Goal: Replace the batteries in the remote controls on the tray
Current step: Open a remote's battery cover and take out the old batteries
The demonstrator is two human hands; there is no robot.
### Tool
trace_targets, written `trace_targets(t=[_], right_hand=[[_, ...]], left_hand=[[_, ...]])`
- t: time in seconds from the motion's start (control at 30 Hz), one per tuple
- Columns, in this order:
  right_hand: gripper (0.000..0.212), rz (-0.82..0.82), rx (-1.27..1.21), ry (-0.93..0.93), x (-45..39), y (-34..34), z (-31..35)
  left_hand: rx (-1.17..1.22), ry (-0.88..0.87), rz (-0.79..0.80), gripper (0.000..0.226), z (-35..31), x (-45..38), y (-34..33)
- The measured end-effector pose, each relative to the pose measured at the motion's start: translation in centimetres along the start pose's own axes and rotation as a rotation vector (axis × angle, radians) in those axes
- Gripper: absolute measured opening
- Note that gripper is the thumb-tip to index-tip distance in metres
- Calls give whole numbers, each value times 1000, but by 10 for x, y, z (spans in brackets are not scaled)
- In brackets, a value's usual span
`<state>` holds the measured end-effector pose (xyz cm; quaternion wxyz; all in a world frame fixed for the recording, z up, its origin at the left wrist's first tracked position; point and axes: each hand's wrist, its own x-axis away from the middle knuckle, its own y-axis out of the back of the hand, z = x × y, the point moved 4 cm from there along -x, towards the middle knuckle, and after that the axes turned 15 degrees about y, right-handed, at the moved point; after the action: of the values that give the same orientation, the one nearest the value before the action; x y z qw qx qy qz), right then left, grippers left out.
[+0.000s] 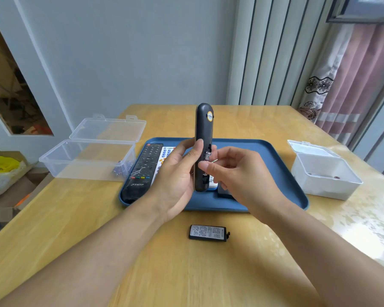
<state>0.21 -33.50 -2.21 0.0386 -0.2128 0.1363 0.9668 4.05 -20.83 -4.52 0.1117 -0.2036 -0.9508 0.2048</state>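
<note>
My left hand grips a dark grey remote upright above the blue tray, its back with the uncovered battery bay turned to the right. My right hand pinches a battery at the bay, thumb on the remote's edge. The remote's battery cover lies on the table in front of the tray. A black remote and a white remote with coloured buttons lie on the tray's left side.
A clear open box with several batteries in its corner stands left of the tray. A white open box stands at the right. Cardboard and bags sit on the floor at the far left.
</note>
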Motion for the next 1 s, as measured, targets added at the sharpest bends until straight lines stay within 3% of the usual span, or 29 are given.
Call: trace_targets(t=[0.1,0.23,0.33,0.47,0.6,0.83,1.0], right_hand=[[21,-8,-70,-42,-1,1,-3],[9,-44,-603,-237,-5,6,3],[14,22,-709,-340,-2,4,2],[18,105,-356,-205,1,-1,6],[7,139,497,396,3,-4,12],[11,108,575,592,5,-3,10],[11,144,783,726,6,-7,15]], left_hand=[[-23,-8,-73,37,-2,1,3],[64,-13,-196,66,-10,3,9],[118,59,-195,67,-12,2,12],[73,147,-121,52,-9,2,9],[23,194,-106,55,-8,4,7],[27,200,-99,47,-8,9,1],[68,204,-111,45,-5,11,0]])
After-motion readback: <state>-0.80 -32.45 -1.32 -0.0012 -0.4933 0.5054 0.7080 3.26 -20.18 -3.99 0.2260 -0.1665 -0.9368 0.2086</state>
